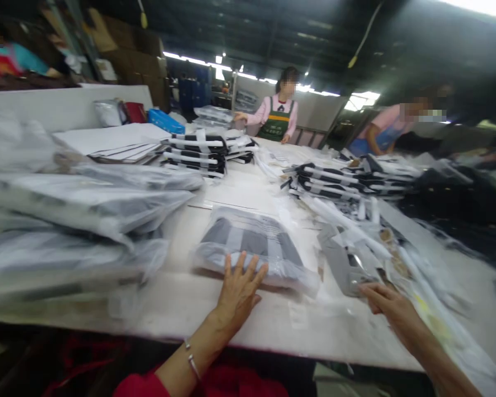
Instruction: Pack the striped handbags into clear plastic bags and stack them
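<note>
A clear plastic bag holding a folded grey and white garment (252, 242) lies on the white table (182, 303) in front of me. My left hand (238, 289) rests flat on the bag's near edge, fingers spread. My right hand (391, 309) reaches to the right, near a small grey folded piece (347, 267) and a heap of empty clear bags (421, 275); its fingers are stretched forward and nothing shows in them.
A blurred stack of bagged garments (78, 220) fills the left. Piles of folded black and white garments (198, 151) (347, 179) stand further back, with white sheets (116, 140) beside them. Two other people (279, 113) (391, 129) work at the far side.
</note>
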Demonstrator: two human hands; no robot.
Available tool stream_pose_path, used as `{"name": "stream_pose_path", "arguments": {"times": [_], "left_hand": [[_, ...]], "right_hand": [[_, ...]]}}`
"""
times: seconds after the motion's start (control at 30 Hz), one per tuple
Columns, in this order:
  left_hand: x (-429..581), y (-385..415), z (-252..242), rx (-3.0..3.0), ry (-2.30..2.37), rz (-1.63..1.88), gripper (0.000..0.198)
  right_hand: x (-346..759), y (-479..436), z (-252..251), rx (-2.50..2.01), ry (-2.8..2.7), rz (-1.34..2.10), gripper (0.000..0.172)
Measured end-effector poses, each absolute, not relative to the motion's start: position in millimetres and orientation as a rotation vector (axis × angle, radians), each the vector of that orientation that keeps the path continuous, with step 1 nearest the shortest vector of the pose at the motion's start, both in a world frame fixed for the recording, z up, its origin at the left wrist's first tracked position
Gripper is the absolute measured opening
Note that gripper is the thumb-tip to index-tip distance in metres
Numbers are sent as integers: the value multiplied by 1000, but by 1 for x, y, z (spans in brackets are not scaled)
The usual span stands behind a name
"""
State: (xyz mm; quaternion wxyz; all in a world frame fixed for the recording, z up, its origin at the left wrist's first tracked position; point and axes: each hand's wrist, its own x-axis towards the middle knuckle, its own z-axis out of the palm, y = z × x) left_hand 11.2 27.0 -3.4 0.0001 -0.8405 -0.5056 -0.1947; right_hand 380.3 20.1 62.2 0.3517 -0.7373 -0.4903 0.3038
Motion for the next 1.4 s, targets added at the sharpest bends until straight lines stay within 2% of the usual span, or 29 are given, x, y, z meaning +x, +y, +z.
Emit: {"name": "stream_pose_path", "arguments": {"times": [0.2, 0.3, 0.37, 0.43, 0.57, 0.67, 0.77, 0.87, 0.97, 1.07, 1.17, 1.27, 1.4], "left_hand": [[9, 25, -2, -2700, -1628, -638, 79], [9, 23, -3, -2707, -1655, -658, 78], [9, 23, -5, -2718, -1668, -656, 75], [8, 24, -6, -2733, -1665, -656, 75], [6, 24, -10, -2763, -1652, -692, 76], [4, 24, -13, -2788, -1642, -713, 76], [4, 25, -16, -2803, -1622, -729, 76], [4, 25, -17, -2794, -1618, -739, 77], [6, 26, -14, -2778, -1625, -739, 76], [3, 26, -11, -2745, -1606, -753, 73], [-8, 23, -8, -2727, -1510, -826, 53], [-29, 19, -7, -2551, -1464, -1070, 31], [-61, 24, -7, -1878, -1952, -1683, 37]], "right_hand": [[200, 87, 133, -1410, -2231, 1300, 34], [114, 124, 139, -1121, -2641, 1320, 26], [72, 146, 132, -1055, -2965, 1090, 19], [41, 163, 120, -1055, -3274, 720, 16], [1, 178, 98, -895, -3606, 120, 23], [-5, 188, 90, -792, -3556, -160, 45], [12, 209, 94, -936, -3333, -166, 62], [50, 221, 109, -1186, -2958, -137, 58], [98, 196, 115, -1152, -2646, 52, 50], [143, 145, 89, -1019, -2650, 224, 51], [173, 107, 41, -1162, -2711, 172, 56], [183, 95, 6, -1290, -2744, 128, 60], [179, 97, 1, -1282, -2755, 93, 62]]}}
